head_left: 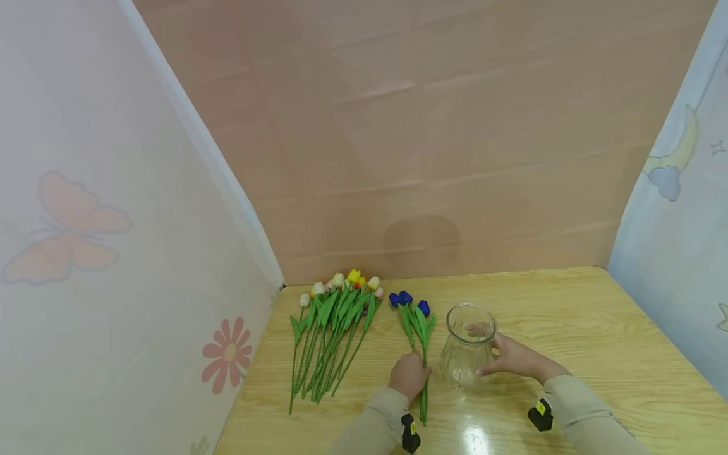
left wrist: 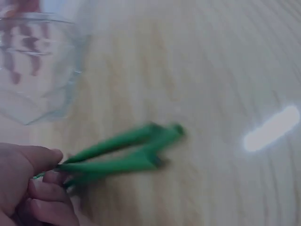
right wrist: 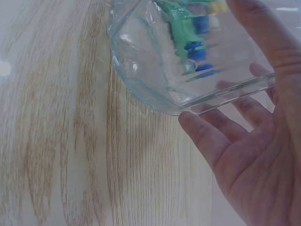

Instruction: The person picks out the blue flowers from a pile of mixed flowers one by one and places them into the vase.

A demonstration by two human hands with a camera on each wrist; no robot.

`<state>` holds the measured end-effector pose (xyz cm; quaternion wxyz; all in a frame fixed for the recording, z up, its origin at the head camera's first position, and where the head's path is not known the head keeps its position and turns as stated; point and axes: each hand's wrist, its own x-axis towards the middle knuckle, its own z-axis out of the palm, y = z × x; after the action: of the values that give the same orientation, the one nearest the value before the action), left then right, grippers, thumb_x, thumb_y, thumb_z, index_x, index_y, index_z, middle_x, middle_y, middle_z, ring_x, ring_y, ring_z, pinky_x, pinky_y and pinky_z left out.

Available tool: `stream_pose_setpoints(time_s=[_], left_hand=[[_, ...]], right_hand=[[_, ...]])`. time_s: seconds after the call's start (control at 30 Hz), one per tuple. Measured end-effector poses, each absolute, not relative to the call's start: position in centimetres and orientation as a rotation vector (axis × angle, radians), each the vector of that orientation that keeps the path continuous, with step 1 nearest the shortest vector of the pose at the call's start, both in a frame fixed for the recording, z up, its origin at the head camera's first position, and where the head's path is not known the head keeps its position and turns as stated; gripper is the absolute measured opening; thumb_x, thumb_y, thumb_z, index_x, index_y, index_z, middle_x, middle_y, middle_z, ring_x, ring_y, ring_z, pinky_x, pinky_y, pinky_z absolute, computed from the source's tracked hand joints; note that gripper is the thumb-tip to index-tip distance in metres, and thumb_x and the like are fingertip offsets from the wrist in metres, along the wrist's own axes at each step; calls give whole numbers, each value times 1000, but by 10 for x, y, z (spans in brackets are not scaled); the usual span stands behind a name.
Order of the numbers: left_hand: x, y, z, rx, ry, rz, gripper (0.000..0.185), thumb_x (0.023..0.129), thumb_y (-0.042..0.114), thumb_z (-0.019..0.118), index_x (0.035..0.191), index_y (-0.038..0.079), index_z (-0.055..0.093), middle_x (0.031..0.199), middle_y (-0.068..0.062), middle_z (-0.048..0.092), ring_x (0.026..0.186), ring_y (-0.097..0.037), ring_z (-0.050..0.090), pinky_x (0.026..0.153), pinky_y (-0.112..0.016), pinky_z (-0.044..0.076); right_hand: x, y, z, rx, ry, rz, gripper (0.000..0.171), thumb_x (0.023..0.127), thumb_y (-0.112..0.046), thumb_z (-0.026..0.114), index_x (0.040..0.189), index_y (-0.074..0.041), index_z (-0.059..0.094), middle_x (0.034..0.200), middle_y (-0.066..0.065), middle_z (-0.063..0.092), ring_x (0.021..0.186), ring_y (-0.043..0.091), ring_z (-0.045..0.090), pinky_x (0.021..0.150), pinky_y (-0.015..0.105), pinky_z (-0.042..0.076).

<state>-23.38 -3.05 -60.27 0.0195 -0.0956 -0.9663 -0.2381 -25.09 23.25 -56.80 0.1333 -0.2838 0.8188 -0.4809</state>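
My left hand (head_left: 408,375) grips the green stems of a small bunch of blue tulips (head_left: 423,328). Their blooms point to the back of the table. In the left wrist view the stem ends (left wrist: 117,157) stick out, blurred, past the thumb and curled fingers. To the right of the bunch stands a clear glass vase (head_left: 457,366) with a wide round rim, and no flowers show inside it. My right hand (head_left: 517,358) holds the vase from its right side, thumb in front and fingers behind the glass. The right wrist view shows those fingers (right wrist: 202,134) against the glass.
A larger pile of tulips (head_left: 330,335), white, yellow, orange and pink, lies left of the left hand. The wooden table (head_left: 546,303) meets a brown backdrop (head_left: 352,158) behind, with patterned cloths (head_left: 170,221) on both sides.
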Motion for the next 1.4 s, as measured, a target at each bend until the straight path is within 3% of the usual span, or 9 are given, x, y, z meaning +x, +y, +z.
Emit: stream_pose_setpoints(time_s=[0.13, 0.23, 0.33, 0.43, 0.67, 0.83, 1.03, 1.2, 1.4], left_hand=[[-238, -34, -596, -263, -2942, -1103, 48, 91, 8, 64, 54, 15, 34, 47, 8, 24, 41, -7, 26, 41, -21, 23], [-242, -38, -586, -219, -2900, -1317, 38, 94, 8, 60, 61, 14, 43, 50, 7, 34, 41, -6, 34, 41, -20, 29], [-245, -42, -572, -181, -2842, -1517, 20, 97, 11, 58, 77, 9, 54, 60, 2, 49, 41, -8, 44, 41, -21, 38], [-246, -46, -557, -180, -2764, -1643, 11, 99, 14, 56, 92, 5, 58, 70, -2, 55, 44, -10, 48, 42, -22, 43], [-249, -53, -527, -313, -2568, -1372, 15, 99, 18, 56, 104, 5, 61, 85, -2, 61, 61, -2, 51, 52, -18, 44], [-245, -57, -520, -405, -2387, -1281, 14, 98, 16, 57, 106, 6, 61, 92, -3, 63, 73, -7, 57, 61, -19, 47], [-244, -59, -531, -400, -2331, -1340, 13, 99, 18, 56, 106, 10, 63, 95, -2, 66, 83, -11, 62, 72, -23, 52], [-244, -62, -544, -396, -2354, -1388, 11, 98, 16, 57, 105, 12, 63, 98, -6, 66, 89, -18, 64, 73, -24, 53], [-244, -65, -551, -335, -2451, -1432, 16, 99, 21, 55, 111, 14, 63, 103, -6, 65, 93, -14, 63, 74, -23, 53]], right_hand=[[-252, 233, -569, -814, 2372, -1396, 92, 81, -16, 79, 150, -2, 21, 149, 34, 26, 127, 67, 26, 88, 73, 39], [-252, 234, -569, -820, 2376, -1391, 91, 81, -17, 79, 150, -2, 21, 149, 34, 26, 126, 67, 27, 87, 72, 39], [-252, 234, -570, -824, 2377, -1391, 91, 80, -17, 79, 150, -1, 22, 149, 34, 25, 126, 67, 27, 87, 72, 39], [-252, 235, -570, -816, 2375, -1392, 91, 80, -17, 79, 150, -3, 22, 149, 33, 25, 126, 66, 28, 88, 72, 39], [-251, 235, -569, -824, 2368, -1402, 90, 80, -15, 79, 150, -3, 24, 149, 34, 26, 126, 66, 28, 87, 73, 39], [-251, 235, -568, -822, 2382, -1395, 90, 81, -17, 79, 150, -3, 23, 149, 33, 26, 126, 65, 29, 88, 72, 39], [-252, 234, -571, -796, 2393, -1379, 91, 81, -19, 79, 150, -4, 22, 150, 31, 26, 127, 63, 30, 90, 70, 39], [-252, 234, -570, -821, 2379, -1396, 91, 80, -17, 79, 150, -2, 22, 149, 33, 26, 127, 65, 28, 89, 71, 39], [-251, 233, -567, -831, 2376, -1396, 91, 80, -16, 79, 150, -1, 23, 150, 33, 25, 127, 65, 28, 88, 72, 39]])
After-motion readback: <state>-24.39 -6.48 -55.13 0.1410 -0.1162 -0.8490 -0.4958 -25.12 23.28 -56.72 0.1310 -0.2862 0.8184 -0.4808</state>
